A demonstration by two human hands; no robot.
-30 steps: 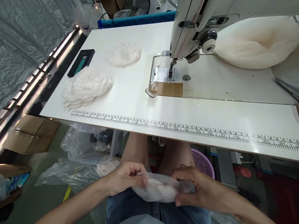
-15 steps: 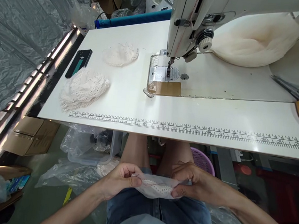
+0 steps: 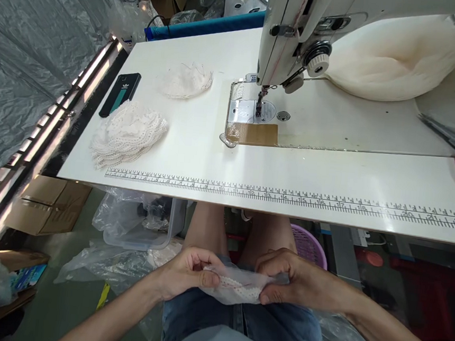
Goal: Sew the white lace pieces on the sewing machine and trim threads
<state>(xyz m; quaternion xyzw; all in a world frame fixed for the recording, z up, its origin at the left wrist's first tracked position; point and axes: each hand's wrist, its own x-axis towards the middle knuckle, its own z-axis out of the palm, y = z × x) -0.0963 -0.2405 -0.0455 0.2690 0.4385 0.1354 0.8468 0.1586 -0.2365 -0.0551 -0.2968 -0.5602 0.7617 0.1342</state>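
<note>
Left hand (image 3: 186, 273): fingers pinched on the left end of the lace strip (image 3: 237, 288).
Right hand (image 3: 293, 280): fingers closed on its right end.
Lace strip: held over the lap, at 6 o'clock.
Writing: ruler (image 3: 289, 197) numbered to 22; trefoil logo seen on phone (image 3: 120, 94), 10 o'clock.

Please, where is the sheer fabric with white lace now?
In the head view, the sheer fabric with white lace is bottom centre, over the lap, below the table edge, pinched between the left hand and right hand.
</note>
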